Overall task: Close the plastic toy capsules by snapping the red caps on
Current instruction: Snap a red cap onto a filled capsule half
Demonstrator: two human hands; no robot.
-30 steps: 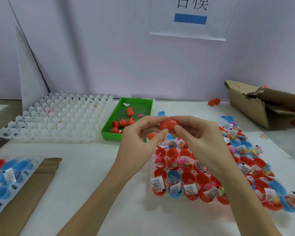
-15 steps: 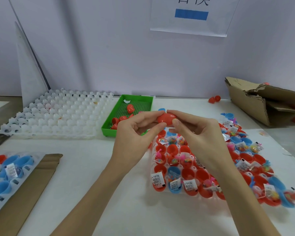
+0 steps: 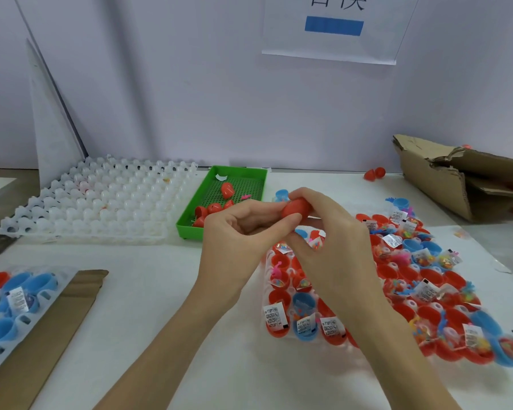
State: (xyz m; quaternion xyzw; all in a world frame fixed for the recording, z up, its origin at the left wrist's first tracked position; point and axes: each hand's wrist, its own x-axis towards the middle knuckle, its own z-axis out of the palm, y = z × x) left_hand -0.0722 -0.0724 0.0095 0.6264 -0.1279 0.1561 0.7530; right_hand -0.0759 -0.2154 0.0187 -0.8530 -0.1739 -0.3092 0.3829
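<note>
Red capsule pinched between left hand and right hand, both grips clenched on it above tray; seam hidden by fingers

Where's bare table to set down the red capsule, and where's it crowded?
Free: the white table between the cardboard strip and the tray of open capsules, in front of the white empty tray. Also the near edge between the forearms. Crowded: right side, capsules reaching toward the cardboard box; green tray holds red caps.

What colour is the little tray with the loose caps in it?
Green; the tray shows best in the head view, holding red caps.
</note>
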